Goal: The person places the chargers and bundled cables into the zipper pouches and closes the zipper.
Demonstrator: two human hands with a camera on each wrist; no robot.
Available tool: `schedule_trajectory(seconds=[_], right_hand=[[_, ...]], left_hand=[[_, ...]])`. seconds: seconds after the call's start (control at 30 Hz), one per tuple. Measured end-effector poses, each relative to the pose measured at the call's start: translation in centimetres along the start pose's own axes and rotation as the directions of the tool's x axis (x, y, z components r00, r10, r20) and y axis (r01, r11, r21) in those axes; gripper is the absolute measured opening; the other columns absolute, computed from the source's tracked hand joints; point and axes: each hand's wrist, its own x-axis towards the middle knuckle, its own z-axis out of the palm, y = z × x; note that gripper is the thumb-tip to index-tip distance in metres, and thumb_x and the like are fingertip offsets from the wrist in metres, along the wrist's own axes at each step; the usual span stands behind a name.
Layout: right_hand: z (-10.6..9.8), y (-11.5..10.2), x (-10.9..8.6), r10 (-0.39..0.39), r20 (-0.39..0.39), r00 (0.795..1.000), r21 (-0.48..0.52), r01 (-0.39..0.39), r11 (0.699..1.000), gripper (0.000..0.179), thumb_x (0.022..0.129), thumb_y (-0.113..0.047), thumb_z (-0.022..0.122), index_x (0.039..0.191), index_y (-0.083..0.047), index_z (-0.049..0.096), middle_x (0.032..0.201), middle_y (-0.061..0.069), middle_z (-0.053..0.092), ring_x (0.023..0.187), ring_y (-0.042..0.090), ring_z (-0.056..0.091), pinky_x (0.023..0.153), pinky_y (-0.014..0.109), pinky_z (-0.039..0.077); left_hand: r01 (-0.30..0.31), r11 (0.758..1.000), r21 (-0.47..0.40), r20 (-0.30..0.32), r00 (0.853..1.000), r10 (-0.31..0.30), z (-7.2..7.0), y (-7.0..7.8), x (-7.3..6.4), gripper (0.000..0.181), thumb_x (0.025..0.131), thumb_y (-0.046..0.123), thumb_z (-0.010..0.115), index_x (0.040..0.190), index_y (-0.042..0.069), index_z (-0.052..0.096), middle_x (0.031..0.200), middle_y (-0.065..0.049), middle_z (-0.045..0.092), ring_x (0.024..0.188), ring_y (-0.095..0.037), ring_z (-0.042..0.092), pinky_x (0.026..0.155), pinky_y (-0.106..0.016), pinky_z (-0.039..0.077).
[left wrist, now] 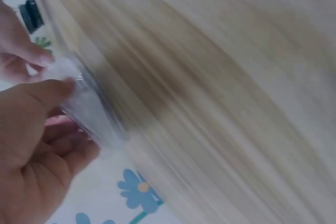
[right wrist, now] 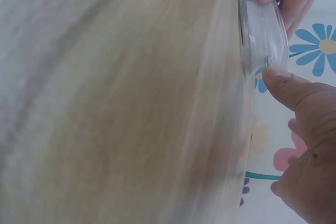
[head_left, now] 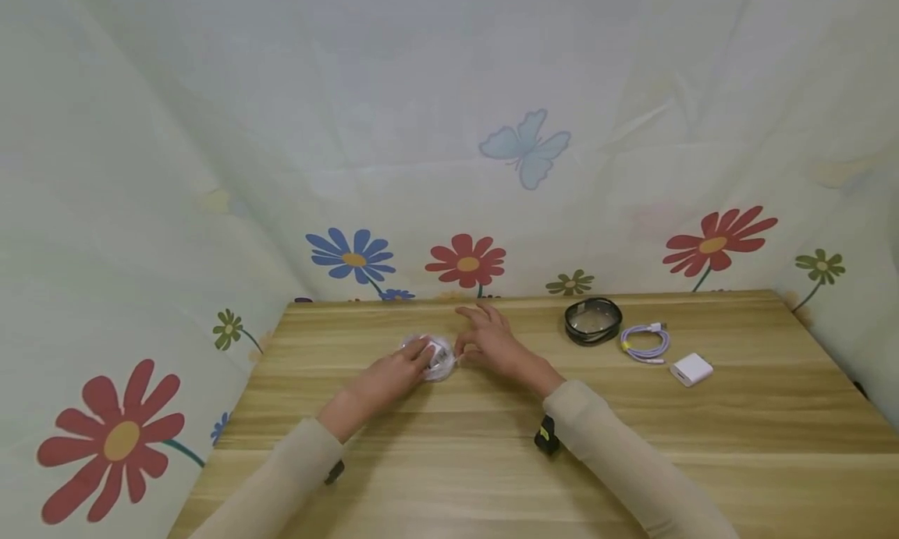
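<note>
A small round clear plastic case (head_left: 440, 367) with something white inside is between my hands, over the left half of the table. My left hand (head_left: 399, 370) grips its near left side, thumb across the face and fingers behind, as the left wrist view shows. At the opposite edge, my right hand (head_left: 495, 344) pinches the rim with thumb and fingertips. In the right wrist view the thumb (right wrist: 286, 85) sits right at a small shiny tab on the case's edge. The white item inside is partly hidden by the left fingers.
To the right on the wooden table (head_left: 449, 461) lie a round black-rimmed case (head_left: 593, 338), a coiled lilac charging cable (head_left: 635, 355) with a yellow tie, and a white charger plug (head_left: 691, 369). A flowered cloth (head_left: 393, 180) hangs behind the table's back edge.
</note>
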Motion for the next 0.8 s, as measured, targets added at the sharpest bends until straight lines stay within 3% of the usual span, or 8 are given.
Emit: schedule_trajectory(seconds=[0.13,0.27,0.37,0.47,0.6,0.8], right_hand=[[0.3,-0.2,0.1,0.007,-0.015,1.0,-0.019,-0.008,1.0,0.005,0.089,-0.025,0.078,0.089,-0.02,0.076,0.162,0.017,0.043,0.149,0.058,0.026,0.116,0.077,0.025],[0.7,-0.6,0.5,0.02,0.0,1.0,-0.055,-0.02,0.998,0.006,0.092,-0.023,0.076,0.09,-0.017,0.075,0.164,0.012,0.04,0.152,0.054,0.025,0.118,0.075,0.025],[1.0,-0.8,0.6,0.052,0.042,0.998,-0.064,-0.049,0.997,0.008,0.095,-0.021,0.072,0.092,-0.014,0.073,0.166,0.012,0.038,0.154,0.051,0.023,0.12,0.074,0.023],[1.3,-0.8,0.6,0.076,0.07,0.995,-0.064,-0.072,0.995,0.01,0.098,-0.021,0.069,0.094,-0.012,0.071,0.164,0.016,0.039,0.154,0.05,0.022,0.12,0.073,0.023],[1.4,-0.7,0.7,0.08,0.059,0.995,-0.075,-0.076,0.994,0.009,0.099,-0.02,0.067,0.097,-0.012,0.069,0.16,0.02,0.043,0.153,0.051,0.025,0.12,0.073,0.025],[1.3,-0.4,0.9,0.077,0.018,0.997,-0.049,-0.076,0.996,0.007,0.098,-0.018,0.067,0.095,-0.012,0.069,0.16,0.018,0.043,0.152,0.051,0.025,0.118,0.074,0.026]], left_hand=[[0.037,0.998,0.044,0.065,0.997,-0.04,-0.7,0.4,-0.4,0.051,0.097,0.022,0.071,0.141,0.0,0.058,0.141,-0.021,0.059,0.126,-0.036,0.062,0.096,-0.045,0.06],[0.099,0.994,0.046,0.142,0.984,-0.105,-1.4,0.7,-0.6,0.057,0.096,0.032,0.072,0.142,0.003,0.057,0.14,-0.017,0.059,0.122,-0.033,0.06,0.097,-0.046,0.058],[0.096,0.994,0.051,0.163,0.981,-0.103,-1.7,0.8,-0.8,0.057,0.097,0.034,0.071,0.143,0.003,0.057,0.138,-0.017,0.06,0.119,-0.031,0.059,0.097,-0.044,0.058],[0.055,0.993,0.106,0.136,0.988,-0.07,-1.5,0.8,-1.0,0.055,0.097,0.035,0.07,0.141,0.003,0.059,0.133,-0.015,0.062,0.113,-0.029,0.06,0.093,-0.04,0.059],[0.008,0.98,0.197,0.048,0.999,-0.018,-0.9,0.9,-0.9,0.053,0.098,0.039,0.069,0.135,0.003,0.063,0.12,-0.013,0.065,0.101,-0.026,0.06,0.083,-0.036,0.059],[0.017,0.969,0.247,-0.055,0.999,-0.004,-0.1,1.5,-0.2,0.056,0.097,0.046,0.066,0.123,-0.003,0.068,0.101,-0.015,0.064,0.087,-0.026,0.056,0.073,-0.037,0.055]])
